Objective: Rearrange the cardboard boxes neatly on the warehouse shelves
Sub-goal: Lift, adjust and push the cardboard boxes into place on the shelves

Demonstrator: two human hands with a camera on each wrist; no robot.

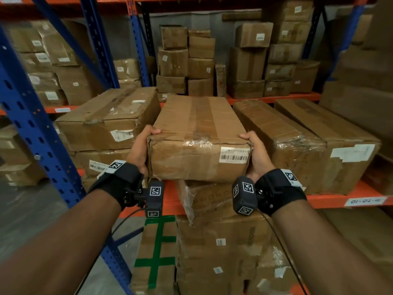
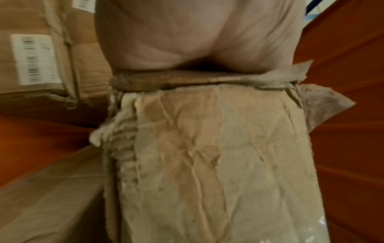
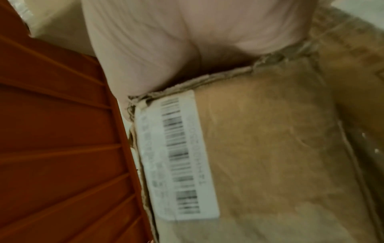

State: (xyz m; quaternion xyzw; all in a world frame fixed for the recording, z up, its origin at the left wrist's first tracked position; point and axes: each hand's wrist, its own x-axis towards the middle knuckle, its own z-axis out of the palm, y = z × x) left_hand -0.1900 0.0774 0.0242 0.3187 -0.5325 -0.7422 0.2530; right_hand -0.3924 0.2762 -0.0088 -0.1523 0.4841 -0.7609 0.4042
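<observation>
A long, worn cardboard box point(image 1: 197, 137) with brown tape and a barcode label sits lengthwise in the gap between other boxes at the orange shelf's front edge. My left hand point(image 1: 142, 146) grips its near left corner, thumb hooked over the top. My right hand point(image 1: 256, 153) grips the near right corner the same way. In the left wrist view my palm point(image 2: 197, 36) presses the box's crumpled end point(image 2: 218, 156). In the right wrist view my palm point(image 3: 182, 41) sits by the labelled box face point(image 3: 270, 139). Fingers on the box's sides are hidden.
A stack of boxes point(image 1: 110, 120) stands to the left and plastic-wrapped long boxes point(image 1: 276, 137) to the right. Blue uprights point(image 1: 38, 133) frame the orange shelf beam point(image 1: 331, 199). More boxes point(image 1: 214, 241) sit below and several small boxes point(image 1: 251, 60) on the rear rack.
</observation>
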